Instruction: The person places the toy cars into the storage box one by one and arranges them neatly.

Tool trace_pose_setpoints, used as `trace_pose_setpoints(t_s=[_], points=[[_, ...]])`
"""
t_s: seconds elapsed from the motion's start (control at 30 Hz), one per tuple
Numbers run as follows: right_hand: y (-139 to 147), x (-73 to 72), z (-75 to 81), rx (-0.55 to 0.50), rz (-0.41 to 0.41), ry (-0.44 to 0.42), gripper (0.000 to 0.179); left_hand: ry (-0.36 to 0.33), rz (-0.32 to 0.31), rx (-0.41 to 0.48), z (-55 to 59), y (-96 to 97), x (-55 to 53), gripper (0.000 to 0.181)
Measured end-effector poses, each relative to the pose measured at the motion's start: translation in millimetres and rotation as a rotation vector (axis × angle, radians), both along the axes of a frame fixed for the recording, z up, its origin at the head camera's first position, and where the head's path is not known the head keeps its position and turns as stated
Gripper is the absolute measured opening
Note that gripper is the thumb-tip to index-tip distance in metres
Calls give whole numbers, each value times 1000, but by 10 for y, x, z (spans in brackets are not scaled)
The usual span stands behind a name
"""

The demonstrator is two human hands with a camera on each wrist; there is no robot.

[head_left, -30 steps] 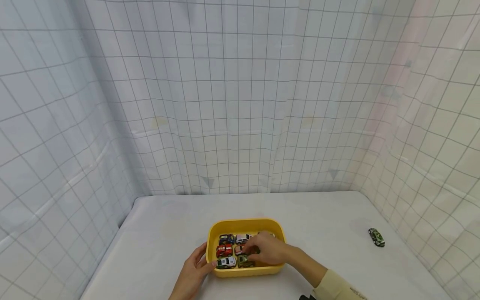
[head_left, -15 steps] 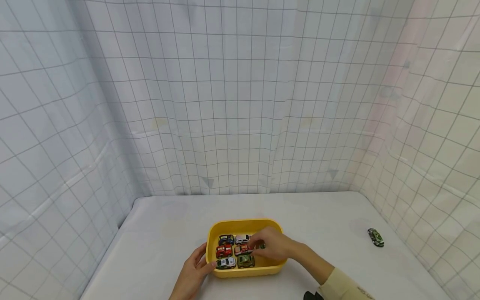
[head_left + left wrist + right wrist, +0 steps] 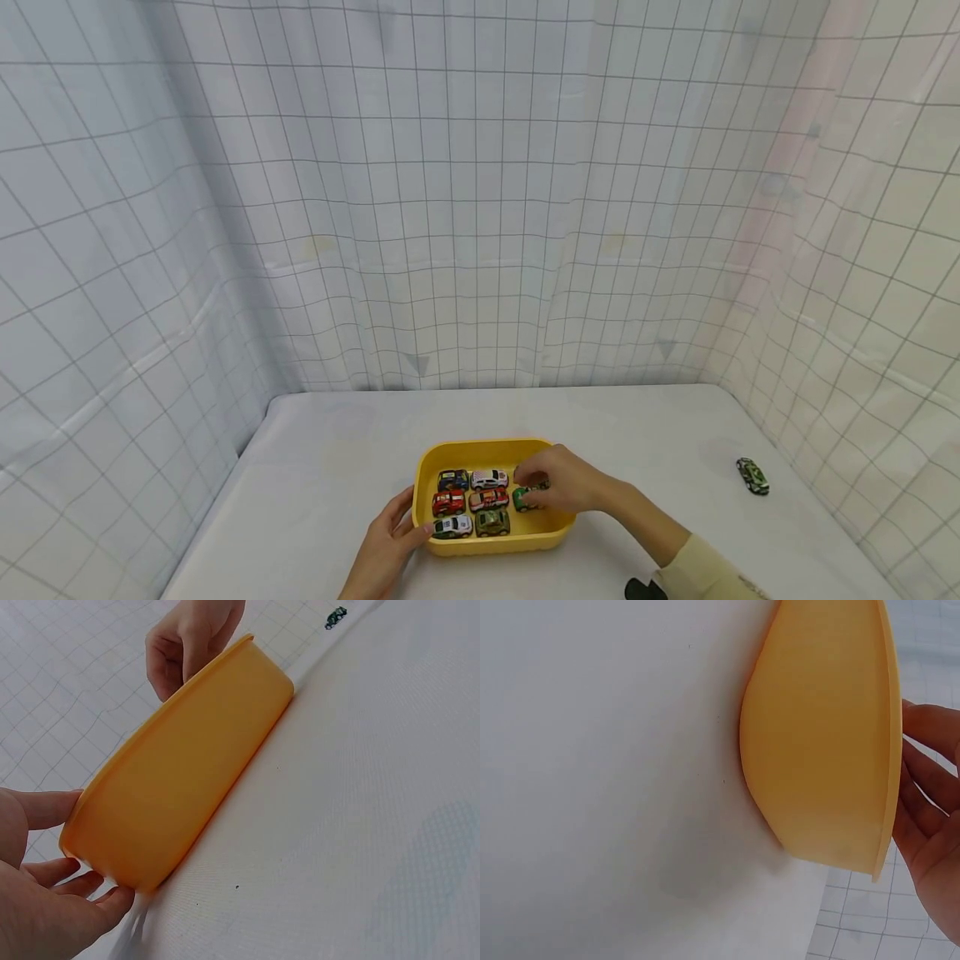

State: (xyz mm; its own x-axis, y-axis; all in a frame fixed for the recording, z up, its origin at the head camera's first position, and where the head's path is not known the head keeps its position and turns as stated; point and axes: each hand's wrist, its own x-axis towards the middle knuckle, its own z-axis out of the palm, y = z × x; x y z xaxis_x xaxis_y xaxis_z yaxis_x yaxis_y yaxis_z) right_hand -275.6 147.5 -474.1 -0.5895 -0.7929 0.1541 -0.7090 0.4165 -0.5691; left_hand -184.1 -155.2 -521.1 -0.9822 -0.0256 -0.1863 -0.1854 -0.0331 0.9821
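A yellow plastic tray [image 3: 517, 542] stands on the table with several small toy cars inside. My left hand [image 3: 381, 546] grips its left end, thumb over the rim and fingers against the outer wall, as the left wrist view shows. My right hand [image 3: 566, 482] reaches over the right end, thumb and index finger around a green toy car [image 3: 522, 499]. To the left of that car sit a red-orange car [image 3: 488, 499], a white car [image 3: 489, 479] and an olive-green car [image 3: 492, 523]. In the right wrist view the tray wall [image 3: 817, 742] hides the cars.
A red car [image 3: 448, 502], a blue car [image 3: 453, 480] and a white-and-green car [image 3: 453, 527] line the tray's left side. A green camouflage car [image 3: 752, 477] lies alone near the table's right edge. Gridded white curtains [image 3: 480, 208] surround the table [image 3: 330, 467].
My right hand has moved to the right, from the red-orange car to the green car, leaving the red-orange one in full view. My left hand has stayed on the tray.
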Motion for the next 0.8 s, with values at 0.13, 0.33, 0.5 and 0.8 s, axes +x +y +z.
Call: trace_pose_setpoints(t_s=[0.13,0.33,0.5,0.8], points=[[92,-18,12,6,-38,-13,16,-8,5,6,2,-4,-11,81],[236,-28,25,26,-77,15,15,-3,-2,11,-34,-4,-17,83],[364,-27,59,16,-99,22,16,-11,-3,3,-45,-4,-15,83],[580,-55,110,-6,-139,51,17,-15,10,4,-11,-3,-8,83]])
